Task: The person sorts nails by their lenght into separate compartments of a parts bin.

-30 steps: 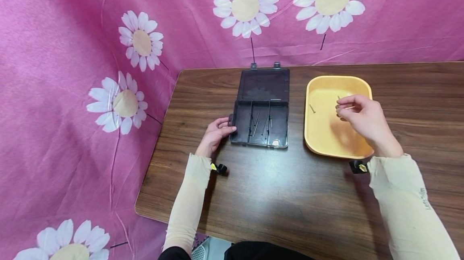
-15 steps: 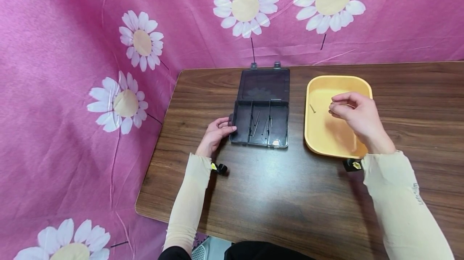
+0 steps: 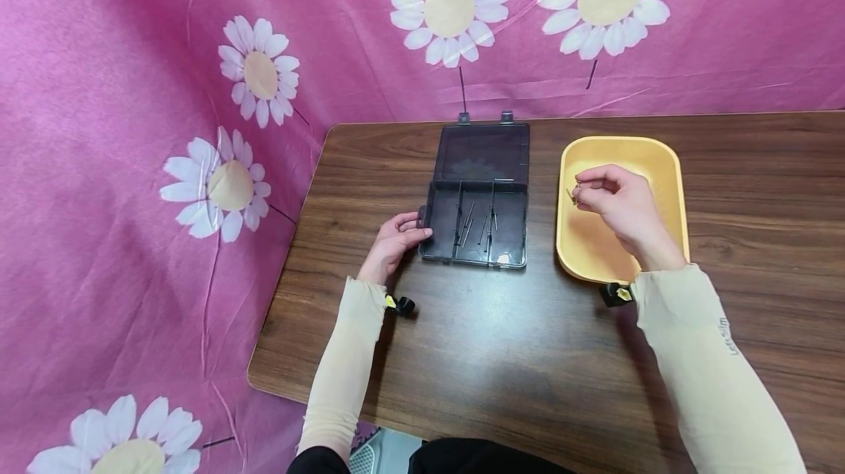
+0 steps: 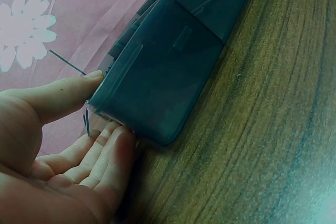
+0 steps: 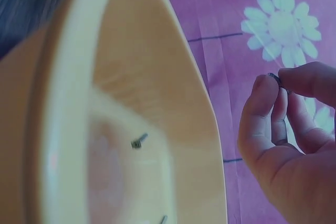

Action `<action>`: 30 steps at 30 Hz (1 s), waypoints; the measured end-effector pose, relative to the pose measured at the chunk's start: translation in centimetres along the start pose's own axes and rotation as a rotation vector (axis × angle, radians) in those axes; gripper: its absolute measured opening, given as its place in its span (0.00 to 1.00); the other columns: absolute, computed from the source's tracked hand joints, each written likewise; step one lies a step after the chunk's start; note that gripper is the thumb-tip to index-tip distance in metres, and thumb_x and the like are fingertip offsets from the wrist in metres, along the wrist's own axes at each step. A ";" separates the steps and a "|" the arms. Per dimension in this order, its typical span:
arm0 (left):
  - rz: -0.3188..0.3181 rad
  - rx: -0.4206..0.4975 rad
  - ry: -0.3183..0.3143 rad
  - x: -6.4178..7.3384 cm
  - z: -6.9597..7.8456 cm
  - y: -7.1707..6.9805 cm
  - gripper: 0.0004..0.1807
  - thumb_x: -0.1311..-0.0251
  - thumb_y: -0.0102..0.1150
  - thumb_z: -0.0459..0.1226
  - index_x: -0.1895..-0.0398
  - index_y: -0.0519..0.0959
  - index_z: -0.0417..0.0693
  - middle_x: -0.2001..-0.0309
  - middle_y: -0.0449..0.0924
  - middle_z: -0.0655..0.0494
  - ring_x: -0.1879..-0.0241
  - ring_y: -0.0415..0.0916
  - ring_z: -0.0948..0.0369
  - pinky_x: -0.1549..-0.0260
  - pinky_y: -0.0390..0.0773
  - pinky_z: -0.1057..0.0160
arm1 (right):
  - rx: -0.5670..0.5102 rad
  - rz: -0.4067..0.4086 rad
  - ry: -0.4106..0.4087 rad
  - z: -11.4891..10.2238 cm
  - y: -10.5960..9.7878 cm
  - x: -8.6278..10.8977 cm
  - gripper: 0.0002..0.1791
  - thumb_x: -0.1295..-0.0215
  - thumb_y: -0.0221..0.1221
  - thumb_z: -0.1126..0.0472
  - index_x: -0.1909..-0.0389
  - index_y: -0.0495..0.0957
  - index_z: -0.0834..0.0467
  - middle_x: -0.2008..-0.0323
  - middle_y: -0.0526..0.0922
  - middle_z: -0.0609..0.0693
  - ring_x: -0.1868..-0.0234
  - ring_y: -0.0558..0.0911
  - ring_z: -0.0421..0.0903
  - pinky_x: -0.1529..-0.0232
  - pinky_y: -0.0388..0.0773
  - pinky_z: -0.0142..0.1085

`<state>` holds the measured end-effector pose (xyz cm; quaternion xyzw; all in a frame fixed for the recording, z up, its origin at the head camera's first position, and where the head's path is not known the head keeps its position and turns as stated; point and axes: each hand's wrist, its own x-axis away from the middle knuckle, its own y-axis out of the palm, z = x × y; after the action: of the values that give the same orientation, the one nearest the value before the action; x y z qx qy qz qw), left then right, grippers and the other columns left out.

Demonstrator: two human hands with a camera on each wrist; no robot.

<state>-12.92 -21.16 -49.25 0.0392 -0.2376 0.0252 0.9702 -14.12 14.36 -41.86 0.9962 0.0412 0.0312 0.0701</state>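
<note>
The small metal nail (image 5: 274, 78), of which I see only a dark end on my right wrist camera, is pinched between the thumb and a finger of the right hand (image 3: 626, 208); in the head view I find it over the far left part of the yellow tray (image 3: 590, 250). On the floor of this tray I can make out two more metal pieces (image 5: 138, 142), lying apart from each other. To the left of the tray, well apart, stands the dark box (image 3: 439, 235), with its lid (image 3: 485, 151) laid open on the far side. Several thin nails (image 3: 468, 224) lie in it, mostly in the middle compartment. The left hand (image 3: 392, 243), farther left from the tray, grips the box by its side, the thumb above and the fingers lower. Under the tray I see the brown wooden table (image 3: 502, 349), and behind it the pink cloth (image 3: 356, 26) with white flowers.
</note>
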 end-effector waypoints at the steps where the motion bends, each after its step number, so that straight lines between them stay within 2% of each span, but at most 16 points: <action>1: -0.001 -0.004 0.000 0.0 0.0 0.0 0.27 0.54 0.61 0.23 0.47 0.68 0.38 0.58 0.77 0.48 0.63 0.76 0.65 0.63 0.76 0.71 | 0.010 -0.003 0.004 0.0 0.2 -0.1 0.09 0.47 0.55 0.76 0.67 0.77 0.61 0.76 0.81 0.46 0.73 0.81 0.38 0.70 0.78 0.28; 9: -0.004 0.003 -0.010 -0.1 0.0 -0.1 0.27 0.54 0.61 0.23 0.47 0.68 0.38 0.58 0.77 0.49 0.63 0.77 0.64 0.62 0.76 0.71 | 0.151 -0.018 0.045 0.5 2.0 -0.7 0.10 0.45 0.55 0.73 0.67 0.77 0.55 0.75 0.79 0.44 0.72 0.79 0.37 0.70 0.78 0.28; 18: -0.006 0.002 -0.004 -0.1 -0.1 -0.2 0.27 0.54 0.61 0.24 0.47 0.69 0.39 0.57 0.77 0.48 0.62 0.76 0.64 0.62 0.76 0.70 | 0.157 -0.064 0.090 1.4 3.8 -1.2 0.08 0.46 0.55 0.74 0.65 0.73 0.62 0.76 0.77 0.44 0.75 0.79 0.36 0.71 0.79 0.31; 24: 0.000 0.013 0.000 0.0 -0.1 -0.3 0.27 0.54 0.61 0.23 0.47 0.69 0.38 0.57 0.77 0.47 0.63 0.77 0.64 0.62 0.76 0.70 | 0.224 -0.114 0.088 1.9 4.4 -1.5 0.09 0.45 0.54 0.74 0.62 0.71 0.67 0.76 0.77 0.42 0.75 0.79 0.35 0.71 0.79 0.30; 30: -0.002 0.008 0.002 0.0 -0.1 -0.2 0.26 0.54 0.61 0.23 0.48 0.69 0.38 0.58 0.77 0.48 0.63 0.76 0.64 0.62 0.76 0.71 | 0.320 -0.107 0.097 2.5 5.0 -1.8 0.13 0.46 0.55 0.74 0.58 0.70 0.73 0.77 0.78 0.40 0.75 0.80 0.38 0.70 0.79 0.32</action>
<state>-12.87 -21.34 -49.36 0.0431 -0.2367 0.0251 0.9703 -15.39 8.93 -43.72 0.9883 0.1019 0.0687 -0.0898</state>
